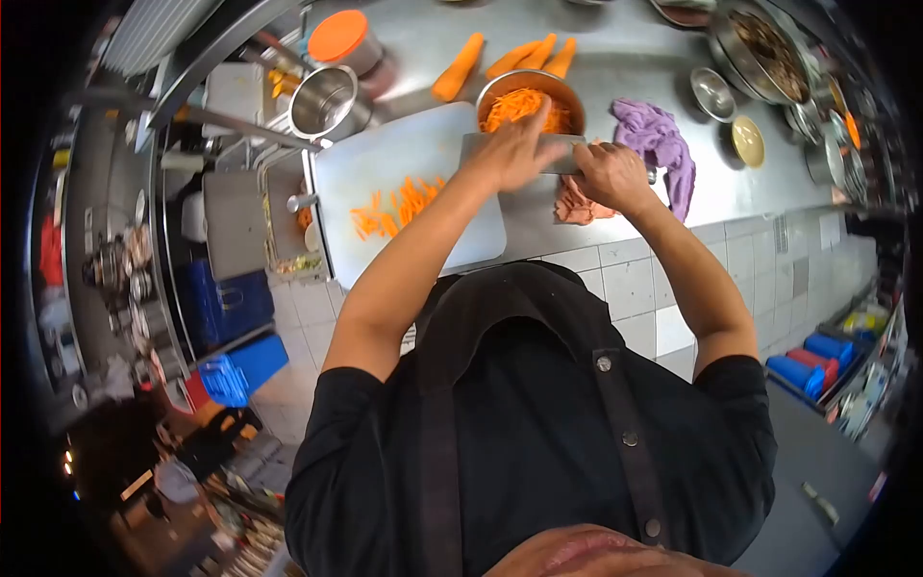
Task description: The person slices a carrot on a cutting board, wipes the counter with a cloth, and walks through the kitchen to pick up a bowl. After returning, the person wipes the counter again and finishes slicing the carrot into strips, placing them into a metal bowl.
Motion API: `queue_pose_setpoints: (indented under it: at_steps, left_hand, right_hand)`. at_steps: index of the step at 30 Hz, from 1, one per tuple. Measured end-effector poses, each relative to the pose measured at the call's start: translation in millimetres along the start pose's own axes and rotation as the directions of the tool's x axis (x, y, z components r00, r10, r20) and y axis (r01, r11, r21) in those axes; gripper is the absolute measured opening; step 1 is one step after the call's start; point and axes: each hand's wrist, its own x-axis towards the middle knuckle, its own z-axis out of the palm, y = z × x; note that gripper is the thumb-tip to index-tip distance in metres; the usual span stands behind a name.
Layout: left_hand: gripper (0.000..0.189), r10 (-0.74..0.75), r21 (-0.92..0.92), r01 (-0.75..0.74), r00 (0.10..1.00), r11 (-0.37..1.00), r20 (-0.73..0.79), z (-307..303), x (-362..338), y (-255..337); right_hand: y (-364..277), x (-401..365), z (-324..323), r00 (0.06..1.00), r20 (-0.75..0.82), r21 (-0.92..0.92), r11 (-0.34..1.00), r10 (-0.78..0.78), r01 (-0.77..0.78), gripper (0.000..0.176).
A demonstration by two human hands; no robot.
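My right hand is wrapped round the handle of a cleaver, its broad blade reaching left in front of the bowl. Over the blade, my left hand is open, fingers apart and slightly blurred; it hides part of the steel. Just beyond it, a metal bowl holds shredded carrot. Carrot strips lie on the white cutting board, below my left forearm. A crumpled pink cloth sits under my right hand, and a purple cloth lies to its right.
Several peeled carrots lie behind the bowl. At back left stand a steel pot and an orange-lidded tub. Small bowls, one yellow, and a large pan of dark food occupy the right. A scrap bin adjoins the board's left edge.
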Motion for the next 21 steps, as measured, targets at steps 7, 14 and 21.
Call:
queue_pose_setpoints:
  at_steps: [7,14,21]
  left_hand:
    - [0.052,-0.406,-0.471,0.042,0.576,0.881,-0.71,-88,-125,-19]
    - [0.071,-0.751,-0.395,0.719,0.267,0.572,-0.603,23,-284,-171]
    - [0.09,-0.477,0.116,0.634,0.678,0.764,-0.56,60,-224,-140]
  right_hand:
    - [-62,-8,3,0.991,0.002,0.345,0.93,0.135,-0.128,0.014]
    - [-105,-25,95,0.929,0.249,0.613,0.698,0.272,-0.369,0.025]
    - [-112,-48,129,0.68,0.651,0.636,0.247,0.337,-0.731,0.031]
